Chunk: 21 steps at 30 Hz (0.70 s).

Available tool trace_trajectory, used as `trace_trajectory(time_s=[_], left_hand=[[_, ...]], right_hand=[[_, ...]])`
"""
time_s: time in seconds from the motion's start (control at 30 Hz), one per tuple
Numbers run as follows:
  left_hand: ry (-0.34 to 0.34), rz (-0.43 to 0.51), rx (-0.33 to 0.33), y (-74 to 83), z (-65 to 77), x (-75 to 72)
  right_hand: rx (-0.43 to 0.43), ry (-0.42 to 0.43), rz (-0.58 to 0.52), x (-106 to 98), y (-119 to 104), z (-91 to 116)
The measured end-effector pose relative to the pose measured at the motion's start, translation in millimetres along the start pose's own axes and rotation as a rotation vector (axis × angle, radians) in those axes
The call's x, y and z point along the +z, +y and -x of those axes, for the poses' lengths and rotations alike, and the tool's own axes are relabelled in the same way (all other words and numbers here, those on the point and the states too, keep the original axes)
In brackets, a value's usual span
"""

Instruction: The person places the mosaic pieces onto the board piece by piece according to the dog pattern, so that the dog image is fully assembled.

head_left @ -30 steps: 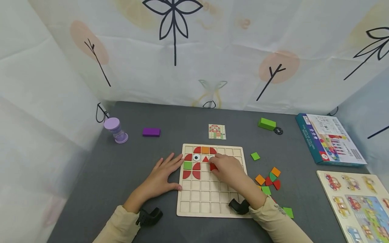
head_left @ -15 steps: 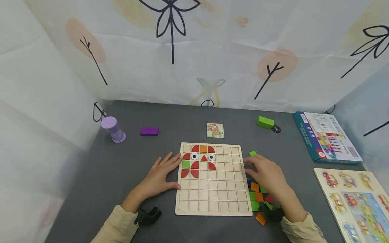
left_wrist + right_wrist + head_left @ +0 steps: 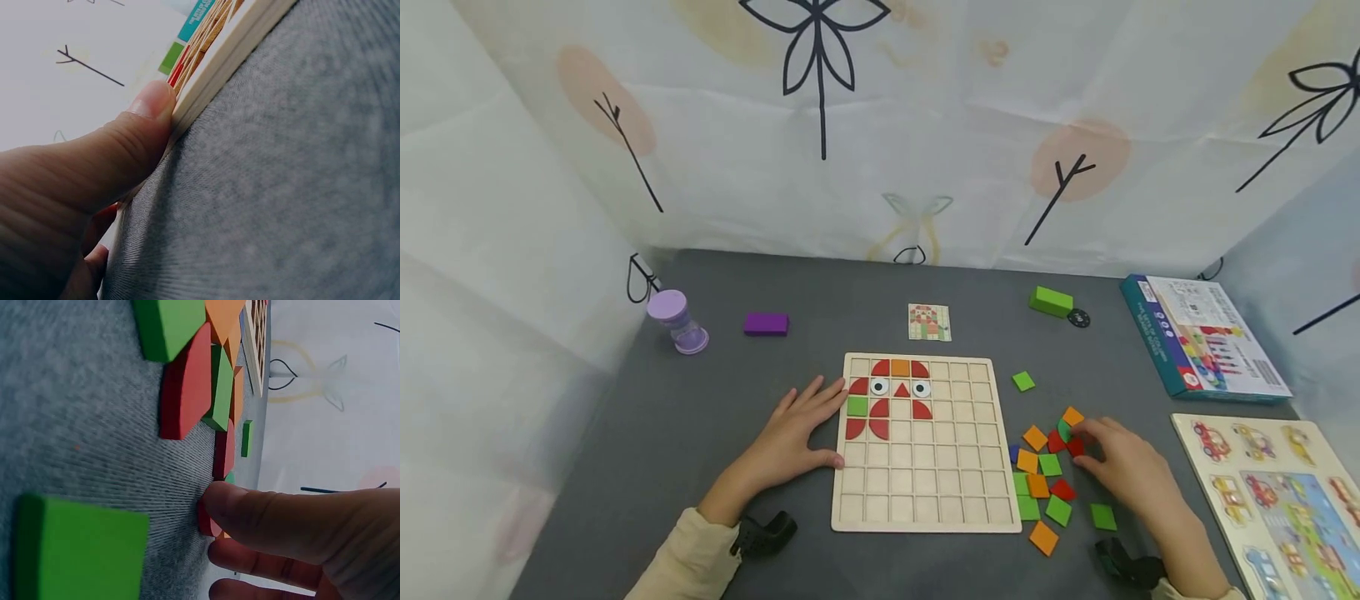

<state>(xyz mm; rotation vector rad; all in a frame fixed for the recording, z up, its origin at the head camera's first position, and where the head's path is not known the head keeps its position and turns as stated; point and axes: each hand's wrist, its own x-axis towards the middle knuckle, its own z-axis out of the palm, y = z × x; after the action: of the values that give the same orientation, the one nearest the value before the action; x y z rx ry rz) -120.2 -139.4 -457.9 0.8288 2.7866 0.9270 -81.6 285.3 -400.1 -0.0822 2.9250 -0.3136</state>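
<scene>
A wooden grid board lies on the grey table, partly filled with red quarter-circle blocks, an orange and a green square, a red triangle and two eye pieces. My left hand rests along its left edge with fingers spread, thumb against the side. Over at the loose blocks on the right, my right hand has thumb and fingertips on a red quarter-circle block at the pile's edge. In the right wrist view the thumb covers part of this red block.
Loose green, orange, red and blue blocks lie along the board's right side. A picture card is behind the board. Further out are a purple block, an hourglass, a green block, a box and a vehicle puzzle.
My right hand has left the board, where an eye piece and a red quarter-circle block now show, and moved right to the loose blocks. The left hand has stayed at the board's edge.
</scene>
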Motion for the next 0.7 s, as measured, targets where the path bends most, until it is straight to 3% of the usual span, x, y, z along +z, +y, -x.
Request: trace_trajectory(time_s=[0.3, 0.7], left_hand=[[0.002, 0.006, -0.001, 0.6, 3.4, 4.0], [0.032, 0.012, 0.019, 0.3, 1.1, 0.6]], right_hand=[[0.040, -0.102, 0.009, 1.0, 3.2, 4.7], [0.007, -0.025, 0.070, 5.1, 1.6, 3.1]])
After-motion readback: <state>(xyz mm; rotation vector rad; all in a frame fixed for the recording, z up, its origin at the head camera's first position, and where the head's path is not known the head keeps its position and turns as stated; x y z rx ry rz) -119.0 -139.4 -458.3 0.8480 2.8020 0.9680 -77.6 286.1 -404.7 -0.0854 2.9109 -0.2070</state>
